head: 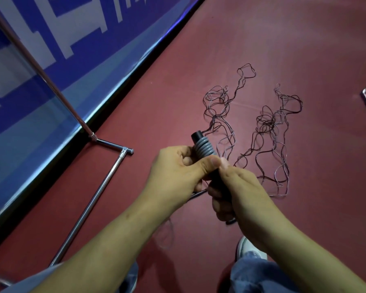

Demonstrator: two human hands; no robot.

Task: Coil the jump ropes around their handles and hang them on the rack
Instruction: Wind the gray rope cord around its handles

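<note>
- On red floor (304,39), ahead: loose tangled jump ropes (268,127).
- Left hand (173,172), right hand (237,187): both gripping one handle (204,148).
- Leftward: chrome rack (97,193), blue banner (82,66) behind.

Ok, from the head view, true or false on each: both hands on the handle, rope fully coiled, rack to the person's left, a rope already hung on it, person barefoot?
1. Both hands hold the handle. True: the left hand and right hand grip the black and grey handle.
2. The rope is fully coiled round the handle. False: most of the rope lies in loose tangles on the red floor.
3. The metal rack stands to the person's left. True.
4. A rope already hangs on the rack. False: none shows on the part of the rack in view.
5. The person is barefoot. False: a white shoe shows below the right arm.
</note>
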